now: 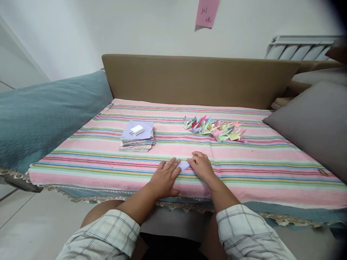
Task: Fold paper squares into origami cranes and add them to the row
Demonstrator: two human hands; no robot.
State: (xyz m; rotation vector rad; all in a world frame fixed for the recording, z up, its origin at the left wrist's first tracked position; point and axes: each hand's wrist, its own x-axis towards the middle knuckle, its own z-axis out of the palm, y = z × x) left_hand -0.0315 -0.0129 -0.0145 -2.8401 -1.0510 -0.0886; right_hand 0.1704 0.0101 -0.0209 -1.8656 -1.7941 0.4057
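A small piece of lavender origami paper (184,165) lies on the striped cloth near the front edge, partly covered by my hands. My left hand (166,177) rests flat over its left part, fingers spread. At the right corner, my right hand (201,166) has thumb and fingers closed on the paper's edge. Behind to the left stands a stack of square paper sheets (138,142), a lavender sheet on top. A white charger plug (137,130) sits on that stack. Further back to the right is a group of several folded paper cranes (214,128) in many colours.
The striped cloth (89,155) covers the sofa seat, with a brown backrest (189,79) behind. A blue-covered armrest (54,108) bounds the left, a grey cushion (311,122) the right. A pink note (206,13) hangs on the wall near a radiator (300,48).
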